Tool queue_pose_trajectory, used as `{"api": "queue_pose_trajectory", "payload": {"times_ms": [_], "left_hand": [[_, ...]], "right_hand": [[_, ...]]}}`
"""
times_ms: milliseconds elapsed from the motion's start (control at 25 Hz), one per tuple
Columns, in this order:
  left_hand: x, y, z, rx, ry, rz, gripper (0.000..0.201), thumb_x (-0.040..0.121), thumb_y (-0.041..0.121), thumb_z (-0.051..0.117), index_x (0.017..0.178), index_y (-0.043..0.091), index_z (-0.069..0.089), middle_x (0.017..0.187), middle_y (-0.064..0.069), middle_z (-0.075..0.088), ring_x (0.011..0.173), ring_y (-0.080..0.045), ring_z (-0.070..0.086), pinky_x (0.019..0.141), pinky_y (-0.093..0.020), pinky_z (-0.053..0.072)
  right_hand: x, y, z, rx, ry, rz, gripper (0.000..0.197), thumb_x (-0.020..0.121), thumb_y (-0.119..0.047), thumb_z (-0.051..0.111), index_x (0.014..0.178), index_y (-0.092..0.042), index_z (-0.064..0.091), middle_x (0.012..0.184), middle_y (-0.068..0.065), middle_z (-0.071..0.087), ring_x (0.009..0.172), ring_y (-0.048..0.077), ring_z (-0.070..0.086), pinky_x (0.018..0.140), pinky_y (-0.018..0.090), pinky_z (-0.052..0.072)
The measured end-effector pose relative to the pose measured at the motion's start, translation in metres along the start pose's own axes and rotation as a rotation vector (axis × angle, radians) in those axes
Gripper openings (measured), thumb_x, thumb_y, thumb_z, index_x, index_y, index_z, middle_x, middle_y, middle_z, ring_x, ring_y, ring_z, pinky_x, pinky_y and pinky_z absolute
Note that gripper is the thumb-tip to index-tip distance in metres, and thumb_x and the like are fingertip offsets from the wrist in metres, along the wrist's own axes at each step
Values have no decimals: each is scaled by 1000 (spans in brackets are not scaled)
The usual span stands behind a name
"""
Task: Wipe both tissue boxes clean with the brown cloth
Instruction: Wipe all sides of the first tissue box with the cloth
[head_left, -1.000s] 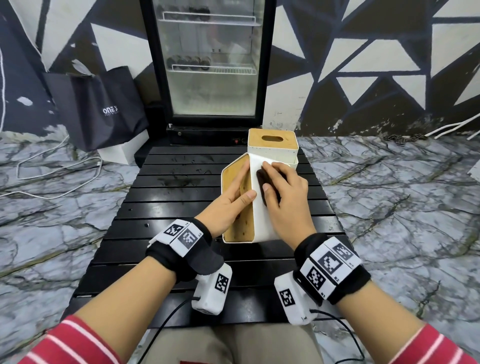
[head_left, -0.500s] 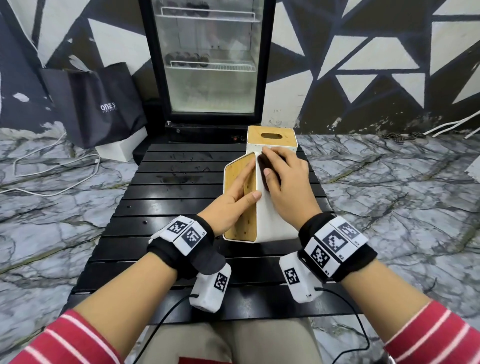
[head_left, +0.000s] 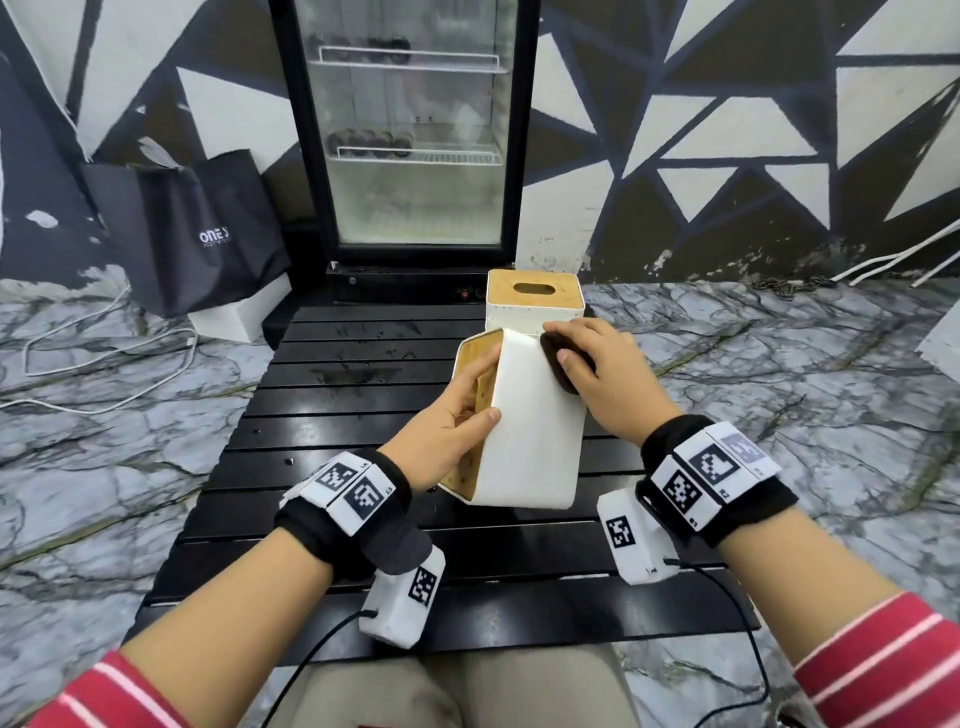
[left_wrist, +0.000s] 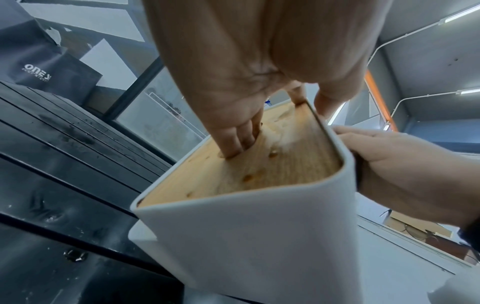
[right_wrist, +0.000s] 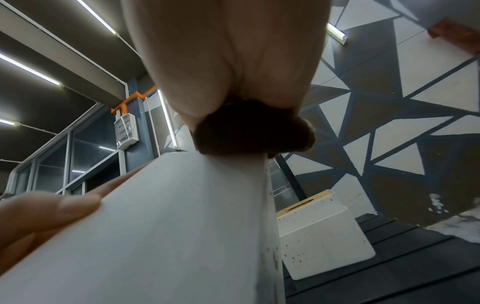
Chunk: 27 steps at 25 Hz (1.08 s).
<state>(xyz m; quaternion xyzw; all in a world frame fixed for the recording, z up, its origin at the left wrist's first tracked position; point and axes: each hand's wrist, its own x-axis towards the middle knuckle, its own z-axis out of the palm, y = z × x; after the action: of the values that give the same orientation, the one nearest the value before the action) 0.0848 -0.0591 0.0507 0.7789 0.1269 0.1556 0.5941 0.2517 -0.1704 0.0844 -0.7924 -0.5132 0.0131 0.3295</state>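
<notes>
Under R hand (head_left: 597, 379) fingers, brown cloth (head_left: 558, 364) pressed onto tipped tissue box (head_left: 530, 441); fingers curl over cloth. L hand (head_left: 447, 426) grips wooden lid, thumb on white side. Advise firm bracing, overlapping strokes; second tissue box (head_left: 535, 306) beyond fingertips pending.

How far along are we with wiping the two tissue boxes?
Nothing looks finished yet. In hand: the left hand steadies the tipped near tissue box by its wooden face, while the right hand presses the brown cloth against the far end of its white side. Left: the far tissue box stands untouched behind it on the black slatted table, dark specks visible on its white side.
</notes>
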Motion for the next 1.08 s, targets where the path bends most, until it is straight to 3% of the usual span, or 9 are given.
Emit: {"api": "queue_pose_trajectory", "payload": {"times_ms": [200, 280, 440, 520, 640, 800, 920, 1000, 1080], "left_hand": [[-5, 14, -6, 85, 51, -9, 56, 84, 14, 50, 115, 57, 31, 107, -1, 53, 93, -11, 57, 81, -17, 47], [-4, 20, -2, 122, 73, -14, 58, 77, 25, 54, 113, 62, 27, 104, -3, 55, 91, -18, 60, 82, -25, 49], [-2, 21, 4, 212, 171, -30, 63, 75, 53, 60, 121, 73, 22, 97, -5, 66, 88, -22, 66, 87, -34, 52], [-2, 23, 5, 228, 179, -26, 57, 69, 55, 61, 114, 75, 33, 99, -17, 64, 89, -30, 65, 88, -42, 53], [-5, 20, 6, 178, 164, -5, 55, 65, 52, 65, 111, 70, 42, 102, -22, 61, 90, -33, 65, 88, -46, 53], [-7, 7, 14, 194, 124, 41, 54, 71, 43, 66, 112, 69, 42, 103, -17, 55, 94, -29, 58, 92, -33, 49], [-1, 1, 20, 139, 169, 1, 50, 66, 61, 58, 112, 69, 39, 89, -6, 52, 84, -19, 55, 87, -28, 47], [6, -3, 21, 89, 203, -32, 61, 71, 62, 60, 125, 64, 31, 101, -9, 61, 91, -20, 60, 88, -26, 48], [11, -4, 21, 34, 205, -54, 72, 81, 44, 66, 139, 47, 24, 115, -5, 62, 98, -11, 61, 82, -15, 46]], "right_hand": [[-15, 1, -1, 63, 22, 2, 36, 93, -16, 45, 127, -23, 50, 126, 0, 50, 114, 29, 42, 96, 29, 29], [-24, 3, -3, 87, 48, -13, 35, 91, -14, 47, 125, -23, 52, 124, -1, 51, 113, 28, 43, 98, 32, 31], [-39, 2, -2, 100, 68, -35, 35, 91, -14, 48, 123, -25, 54, 121, -4, 51, 111, 28, 43, 91, 24, 26], [-44, 3, -3, 112, 77, -42, 35, 91, -13, 49, 123, -27, 54, 119, -6, 51, 110, 26, 43, 90, 23, 25], [-47, 6, -11, 136, 36, -42, 34, 90, -13, 49, 121, -27, 56, 114, -12, 49, 110, 25, 45, 93, 26, 31], [-49, 13, -6, 136, -16, -17, 34, 89, -12, 50, 120, -26, 57, 112, -12, 50, 110, 25, 47, 100, 34, 36], [-52, 20, 2, 159, -3, 12, 34, 89, -11, 51, 118, -27, 58, 111, -14, 49, 111, 25, 47, 100, 34, 35], [-55, 22, 7, 158, -20, 25, 34, 88, -11, 51, 118, -27, 58, 111, -15, 49, 110, 25, 47, 100, 33, 36], [-55, 23, 10, 166, -27, 27, 35, 88, -12, 51, 118, -28, 58, 111, -14, 49, 110, 25, 47, 100, 34, 36]]}}
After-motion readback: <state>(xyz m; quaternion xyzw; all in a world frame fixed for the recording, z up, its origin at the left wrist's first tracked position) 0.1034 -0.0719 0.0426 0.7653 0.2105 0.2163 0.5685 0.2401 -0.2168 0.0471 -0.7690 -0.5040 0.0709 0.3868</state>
